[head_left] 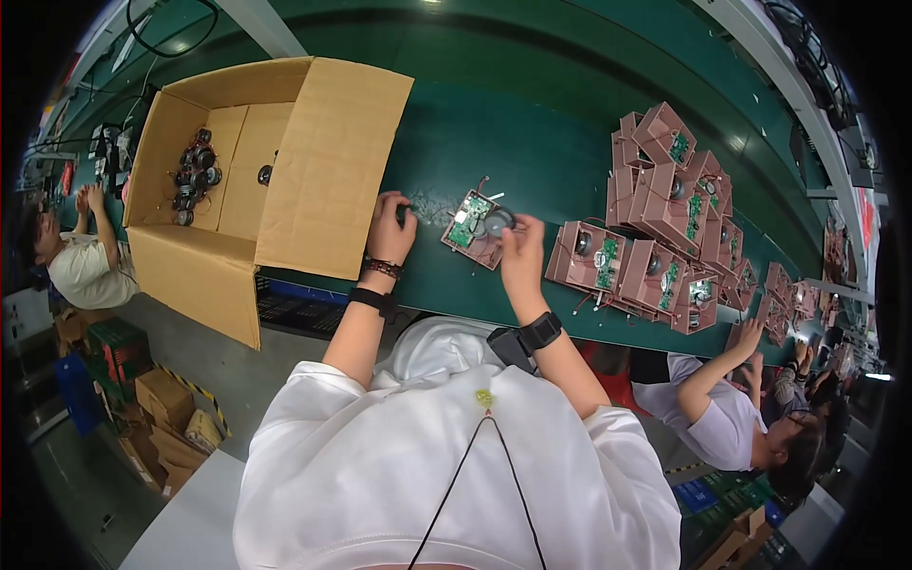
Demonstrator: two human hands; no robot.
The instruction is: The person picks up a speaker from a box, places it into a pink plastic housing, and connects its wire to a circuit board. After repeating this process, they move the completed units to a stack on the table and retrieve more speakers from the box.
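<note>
A pink open housing (485, 255) with a green circuit board (467, 220) inside lies on the green bench in front of me. My right hand (523, 252) pinches a round grey-black speaker (499, 222) by its edge, over the right side of that housing. Left of it, my left hand (390, 233) rests at the bench beside the carton flap, its fingers curled. Something small and dark shows at those fingertips, too small to name. Thin wires stick out at the housing's top edge.
An open cardboard carton (332, 161) with several speakers (197, 176) inside stands at the left. Stacked pink housings (665, 204) with boards and speakers fill the right side. Co-workers sit at both sides, one person's hand (748, 337) by the bench edge.
</note>
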